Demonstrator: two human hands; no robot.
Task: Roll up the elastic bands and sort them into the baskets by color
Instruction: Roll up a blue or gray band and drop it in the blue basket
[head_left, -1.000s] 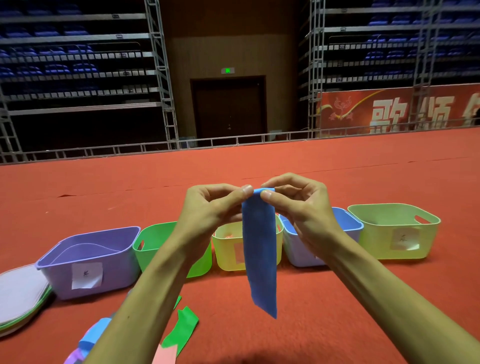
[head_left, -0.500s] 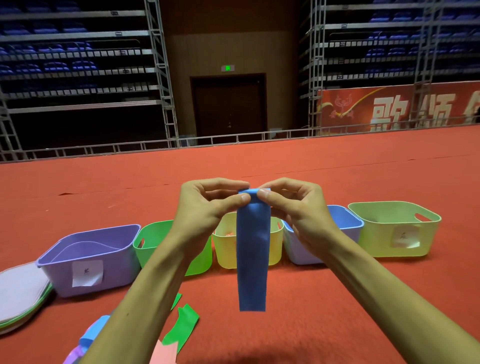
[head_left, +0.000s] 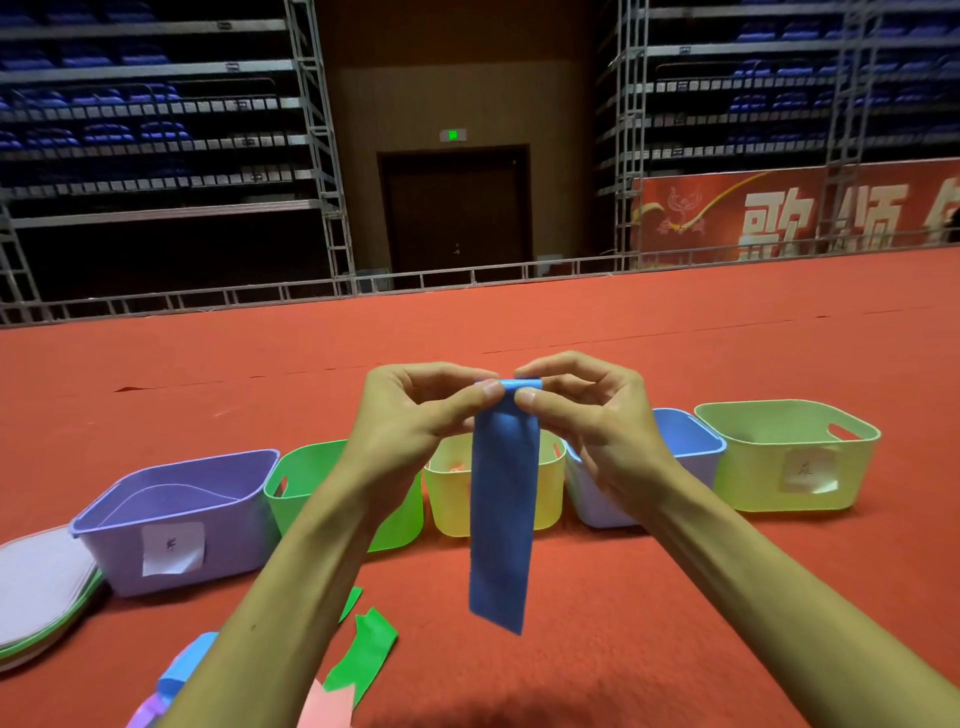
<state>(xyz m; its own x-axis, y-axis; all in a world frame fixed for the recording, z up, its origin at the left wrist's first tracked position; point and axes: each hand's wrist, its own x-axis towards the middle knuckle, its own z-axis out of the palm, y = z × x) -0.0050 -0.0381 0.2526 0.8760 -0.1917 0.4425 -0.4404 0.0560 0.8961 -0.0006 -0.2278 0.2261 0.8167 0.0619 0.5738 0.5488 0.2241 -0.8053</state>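
A blue elastic band (head_left: 501, 514) hangs straight down in front of me, its top end curled into a small roll. My left hand (head_left: 415, 421) pinches the roll's left end and my right hand (head_left: 587, 415) pinches its right end. On the red carpet behind stand several baskets in a row: purple (head_left: 182, 525), green (head_left: 296, 483), yellow (head_left: 452, 499), blue (head_left: 691, 447) and pale green (head_left: 784, 457). The band's tail hangs in front of the yellow basket.
Loose bands lie near me at the lower left: a green one (head_left: 363, 654), a light blue one (head_left: 189, 665), a pink one (head_left: 327, 706). A stack of flat round pieces (head_left: 41, 592) sits left of the purple basket. Metal railing edges the far carpet.
The hanging tail of the blue band has swung slightly and looks a little shorter as the top is rolled. Both hands stay at the same height.
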